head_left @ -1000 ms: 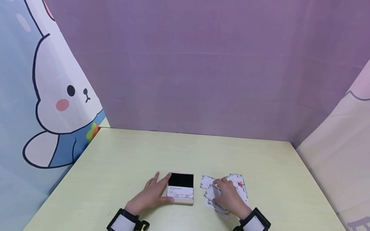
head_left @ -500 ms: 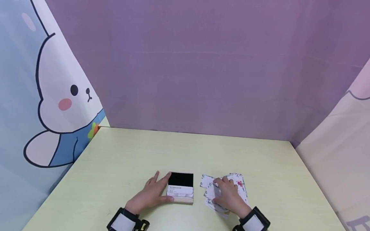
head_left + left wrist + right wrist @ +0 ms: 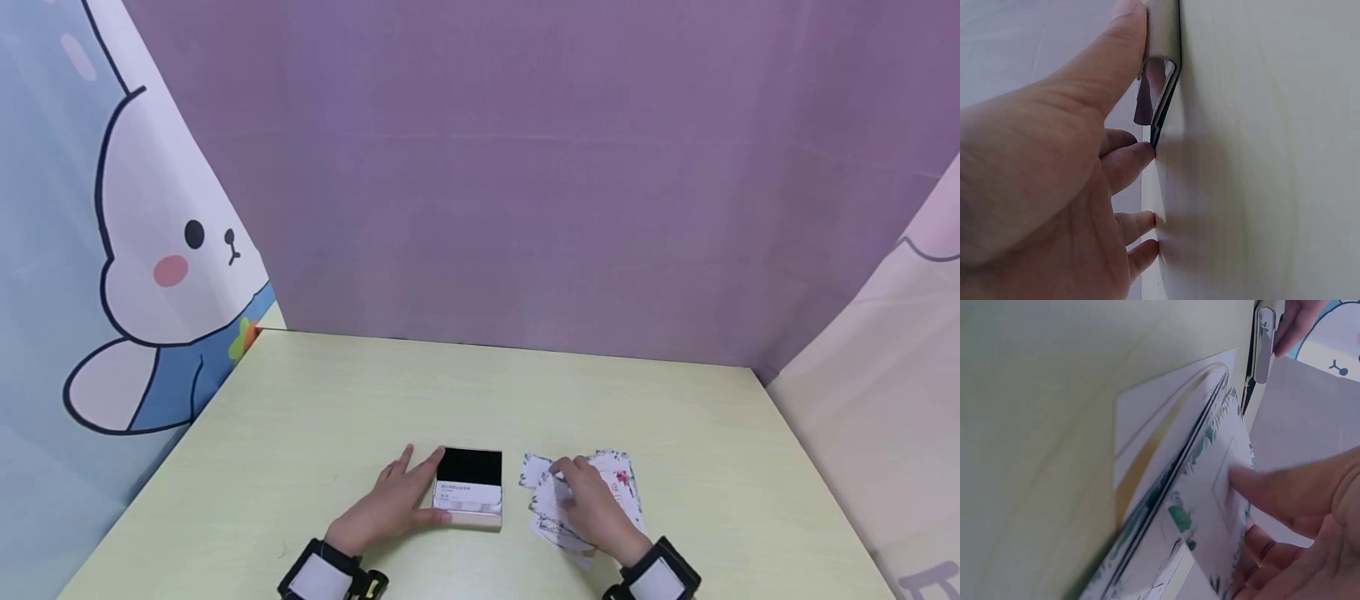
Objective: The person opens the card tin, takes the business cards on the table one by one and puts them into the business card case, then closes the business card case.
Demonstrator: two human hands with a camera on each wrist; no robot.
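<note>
Card box and a messy pile of cards, near the desk's front edge

Left hand [image 3: 390,507] lay flat with fingers straight, steadying the open card box [image 3: 468,492] by its left side, thumb on the front wall. Right hand [image 3: 592,510] sat on the loose cards [image 3: 622,483] just right of the box, fingers curled, thumb lifting one card.

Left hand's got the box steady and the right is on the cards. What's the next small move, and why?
Probably lift the top card clear of the pile. The right hand rests on the fanned cards, and the wrist view shows a thumb under one card's raised edge, so it is half separated. The left hand braces the open box, which already holds cards.
</note>
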